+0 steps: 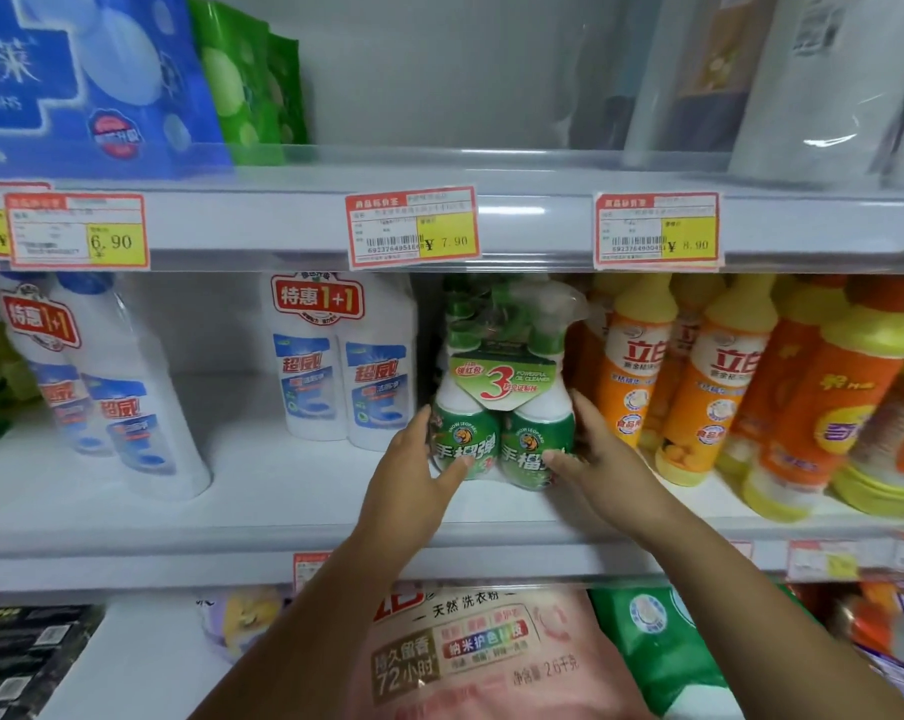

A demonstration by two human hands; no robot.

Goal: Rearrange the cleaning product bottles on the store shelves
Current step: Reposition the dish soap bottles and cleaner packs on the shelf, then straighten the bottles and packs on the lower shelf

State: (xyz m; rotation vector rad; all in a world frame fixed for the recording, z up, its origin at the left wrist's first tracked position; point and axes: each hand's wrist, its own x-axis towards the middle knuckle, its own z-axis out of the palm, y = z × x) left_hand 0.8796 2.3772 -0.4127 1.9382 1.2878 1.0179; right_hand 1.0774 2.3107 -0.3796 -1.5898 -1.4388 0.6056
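Head view: green spray twin-pack [501, 439], centre frame, on middle shelf [283, 491]. Your left hand [418, 475] and right hand [603, 459] clasped its sides, thumbs across the front. You needed to keep it upright, label forward.

Bright even light, edges bowed & soft, glare on top-shelf wrap [824, 96]
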